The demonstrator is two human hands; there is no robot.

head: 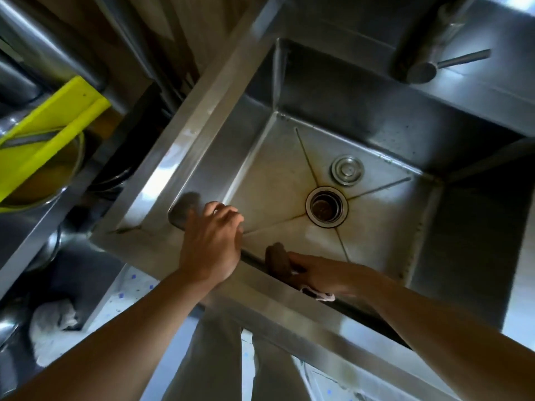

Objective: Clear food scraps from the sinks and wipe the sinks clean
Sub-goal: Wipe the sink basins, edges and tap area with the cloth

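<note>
Stainless steel fills the view: a deep sink [376, 120] with its open drain [327, 206] at the centre and a loose strainer plug [346, 170] lying just beyond it. I have my left hand [212, 244] on the near-left rim, fingers curled over the edge, gripping only the steel. My right hand [321, 277] pinches a dark brown cloth [278, 260] against the near wall, just under the rim (a pale scrap of rag shows beneath my palm). That cloth is a bunched lump, its long axis running up the wall, upper end towards the rim. With the drain uncovered, I judge that wiped scraps could wash straight down, and the loose bundle could slip from my fingers.
</note>
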